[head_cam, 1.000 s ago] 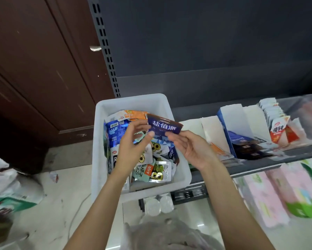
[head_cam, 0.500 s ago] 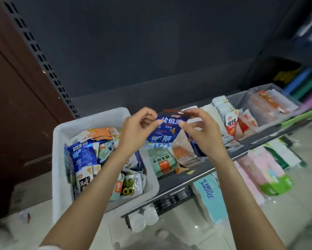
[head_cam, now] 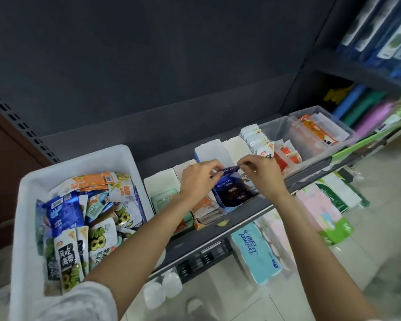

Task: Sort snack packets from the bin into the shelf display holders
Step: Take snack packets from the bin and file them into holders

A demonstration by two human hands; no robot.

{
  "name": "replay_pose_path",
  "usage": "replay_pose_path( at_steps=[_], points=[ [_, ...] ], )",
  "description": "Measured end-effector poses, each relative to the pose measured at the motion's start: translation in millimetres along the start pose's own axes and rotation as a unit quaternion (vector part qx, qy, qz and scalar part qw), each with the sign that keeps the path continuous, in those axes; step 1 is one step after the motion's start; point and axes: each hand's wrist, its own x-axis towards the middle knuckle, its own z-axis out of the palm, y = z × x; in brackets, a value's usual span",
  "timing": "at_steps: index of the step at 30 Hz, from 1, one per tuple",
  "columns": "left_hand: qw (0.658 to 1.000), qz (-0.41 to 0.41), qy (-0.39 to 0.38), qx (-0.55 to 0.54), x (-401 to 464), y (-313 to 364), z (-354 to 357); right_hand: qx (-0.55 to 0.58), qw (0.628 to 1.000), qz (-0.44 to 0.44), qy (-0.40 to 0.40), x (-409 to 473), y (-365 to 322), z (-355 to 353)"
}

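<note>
Head view, close, looking down at shelf (head_cam: 238, 224), bin (head_cam: 83, 166)

The bin (head_cam: 79, 163) is white plastic, smooth and faintly translucent. The packets (head_cam: 65, 212) in it are glossy foil and printed film that catch the light. The holders (head_cam: 208, 150) look like matt white card, one with a blue outer face. The shelf (head_cam: 241, 218) and back panel (head_cam: 148, 66) are dark grey painted metal, matt. Two tubs (head_cam: 322, 117) are clear plastic. The tissue pack (head_cam: 255, 251) below has shiny wrap. The floor (head_cam: 368, 251) is pale glossy tile. The sleeve (head_cam: 79, 302) is white knit cloth.
</note>
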Motion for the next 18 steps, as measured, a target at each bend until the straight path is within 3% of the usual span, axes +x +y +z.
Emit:
replay_pose_path(
  at_steps=[4, 7, 8, 10, 12, 15, 18],
  points=[
    [0.984, 0.040, -0.108, 0.134, -10.4, -14.8, 10.6, -0.155, 0.983, -0.056, -0.087, 1.0, 13.6, 19.9],
    [0.962, 0.055, -0.228, 0.137, -16.5, -20.7, -3.8, -0.246, 0.953, -0.055, -0.171, -0.5, 6.5, 26.0],
    [0.963, 0.054, -0.236, 0.123, -21.0, -22.2, -13.0, -0.244, 0.953, -0.057, -0.170, -2.1, 0.8, 26.9],
    [0.981, 0.034, -0.172, 0.079, -36.3, -28.7, -35.1, -0.163, 0.979, -0.072, -0.097, -9.6, -20.6, 29.1],
    [0.998, 0.002, -0.042, 0.044, -58.3, -41.5, -59.5, -0.012, 0.996, -0.084, -0.031, -19.7, -56.0, 35.2],
    [0.987, -0.068, 0.138, 0.045, -99.4, -75.9, -90.6, 0.111, 0.983, -0.136, -0.051, -30.9, -118.1, 59.5],
    [0.960, -0.199, 0.182, 0.079, -134.9, -123.6, -109.2, 0.114, 0.970, -0.192, -0.092, -33.9, -170.6, 99.6]
  ],
)
